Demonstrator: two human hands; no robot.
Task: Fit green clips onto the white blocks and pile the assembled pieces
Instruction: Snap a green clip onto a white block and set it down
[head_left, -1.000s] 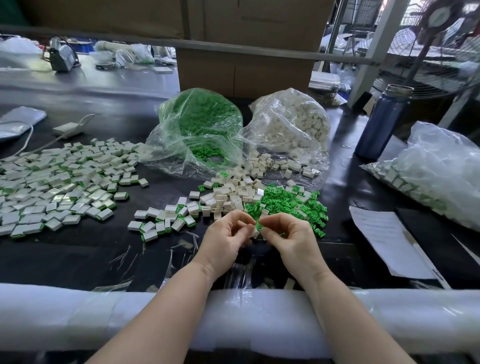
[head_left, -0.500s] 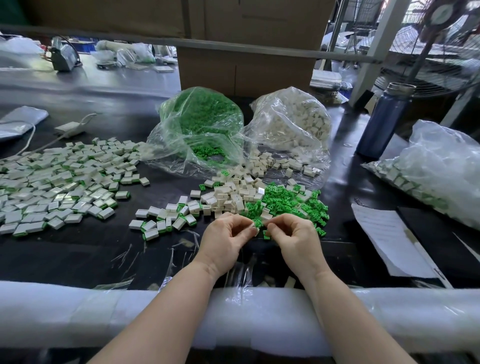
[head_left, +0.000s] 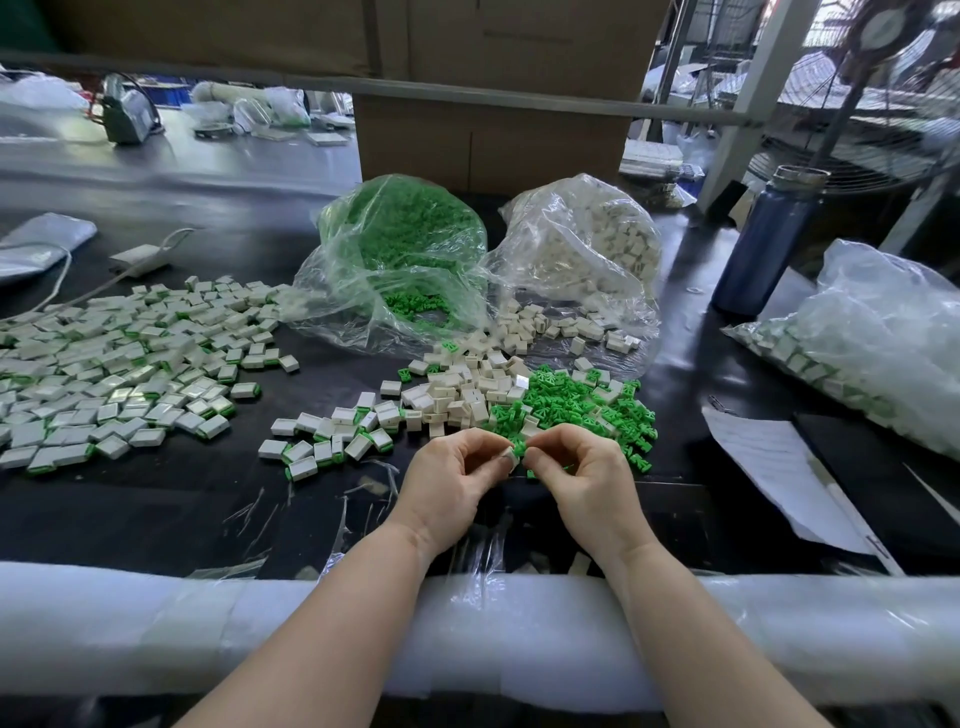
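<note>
Pinching white block (head_left: 506, 457), left hand (head_left: 447, 488) curled.

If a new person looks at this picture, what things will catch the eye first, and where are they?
The two hands in the near middle: the left hand pinches a white block and the right hand presses a green clip against it. Behind them stand two clear bags, the bag of green clips and, to its right, the bag of white blocks. At far left spreads the wide pile of assembled pieces.
</note>
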